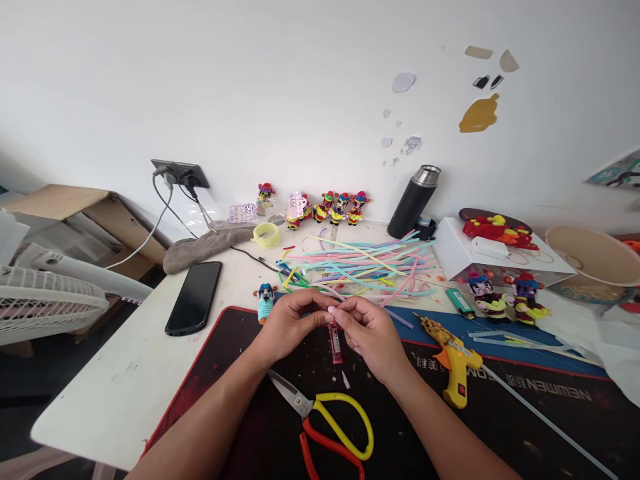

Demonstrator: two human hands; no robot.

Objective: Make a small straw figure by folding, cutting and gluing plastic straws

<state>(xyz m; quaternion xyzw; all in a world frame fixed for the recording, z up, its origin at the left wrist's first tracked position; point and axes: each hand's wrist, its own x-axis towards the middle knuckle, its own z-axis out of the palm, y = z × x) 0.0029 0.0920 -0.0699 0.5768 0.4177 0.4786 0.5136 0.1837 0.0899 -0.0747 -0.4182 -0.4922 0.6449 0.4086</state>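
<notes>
My left hand [295, 325] and my right hand [369, 333] meet over the dark mat, thumbs and fingertips pinched together. Between the fingertips is a tiny pale pink piece [331, 310], too small to make out well. Just under the fingers a pink-red lighter-like item [336, 345] shows; whether it is held or lies on the mat is unclear. Scissors [300, 403] with yellow and red handles lie open below the hands. A small blue figure [265, 303] stands left of my left hand. Pastel pipe cleaners [360, 263] are heaped behind both hands.
To the right lies a yellow glue gun [457, 367] with a glue stick. A phone [194, 298] rests at left, near a white fan [50, 287]. Behind stand a black flask [414, 202], several small figures [342, 208] and a yellow tape roll [266, 235].
</notes>
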